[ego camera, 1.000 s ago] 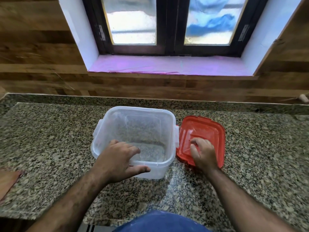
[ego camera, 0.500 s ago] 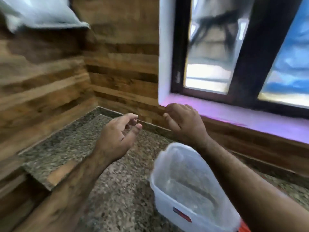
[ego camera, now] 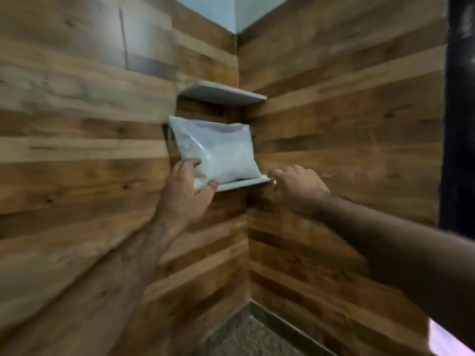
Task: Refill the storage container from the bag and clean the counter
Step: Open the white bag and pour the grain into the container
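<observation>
Clear bag [ego camera: 218,152] of white powder standing on the lower corner shelf [ego camera: 241,185], leaning back into the corner where the two wood-panelled walls [ego camera: 334,124] meet. Left hand [ego camera: 185,199] at the bag's lower left corner by the shelf's front edge, fingers spread and lightly curved against the plastic, thumb just under it; no firm grasp plainly visible. Right hand [ego camera: 298,186] just beside the shelf's right end, near the bag's lower right corner but apart from it, fingers loosely bent, holding nothing. Upper corner shelf [ego camera: 223,95] directly above the bag. Speckled granite counter [ego camera: 246,337] far below, in the corner. Dark window frame [ego camera: 460,111] along the right edge.
</observation>
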`<move>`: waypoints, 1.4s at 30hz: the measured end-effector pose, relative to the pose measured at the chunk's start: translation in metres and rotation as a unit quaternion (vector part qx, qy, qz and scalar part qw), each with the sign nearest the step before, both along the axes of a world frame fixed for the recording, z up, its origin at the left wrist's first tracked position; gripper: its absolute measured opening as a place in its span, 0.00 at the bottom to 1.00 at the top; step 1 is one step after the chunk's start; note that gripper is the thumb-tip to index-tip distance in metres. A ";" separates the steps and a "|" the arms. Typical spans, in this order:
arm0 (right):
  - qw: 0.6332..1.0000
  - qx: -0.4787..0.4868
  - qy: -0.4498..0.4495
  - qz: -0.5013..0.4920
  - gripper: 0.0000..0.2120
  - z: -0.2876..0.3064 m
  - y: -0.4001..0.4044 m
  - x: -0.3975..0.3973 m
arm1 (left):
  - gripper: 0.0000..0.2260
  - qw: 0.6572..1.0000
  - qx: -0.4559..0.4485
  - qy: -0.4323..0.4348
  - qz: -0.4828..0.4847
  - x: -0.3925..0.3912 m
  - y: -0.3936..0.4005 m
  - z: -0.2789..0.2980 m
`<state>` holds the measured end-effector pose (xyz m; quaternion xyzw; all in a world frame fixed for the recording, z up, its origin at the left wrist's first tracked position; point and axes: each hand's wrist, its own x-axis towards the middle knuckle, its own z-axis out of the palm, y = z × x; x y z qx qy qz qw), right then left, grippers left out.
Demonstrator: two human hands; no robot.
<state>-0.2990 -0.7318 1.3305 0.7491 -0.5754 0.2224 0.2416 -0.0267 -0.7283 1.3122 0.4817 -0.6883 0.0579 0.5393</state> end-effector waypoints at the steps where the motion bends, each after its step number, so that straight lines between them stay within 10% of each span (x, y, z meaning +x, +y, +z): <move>1: 1.000 -0.008 0.002 -0.009 0.17 0.016 -0.026 0.012 | 0.29 1.000 -0.009 0.002 0.021 0.014 -0.020 0.016; 13: 0.993 -0.060 -0.044 -0.096 0.25 0.148 -0.234 0.100 | 0.15 0.994 0.051 -0.021 0.090 0.093 -0.192 0.144; 20: 0.994 -0.033 -0.093 -0.044 0.14 0.149 -0.266 0.107 | 0.27 0.996 0.082 0.029 0.025 0.077 -0.222 0.159; 34: 0.966 -0.145 -0.208 -0.048 0.13 0.145 -0.136 0.068 | 0.12 0.989 -0.144 0.028 -0.026 0.006 -0.092 0.126; 42: 0.987 -0.066 -0.137 -0.060 0.13 0.057 -0.001 0.005 | 0.13 0.995 -0.043 0.047 -0.073 -0.032 0.039 0.044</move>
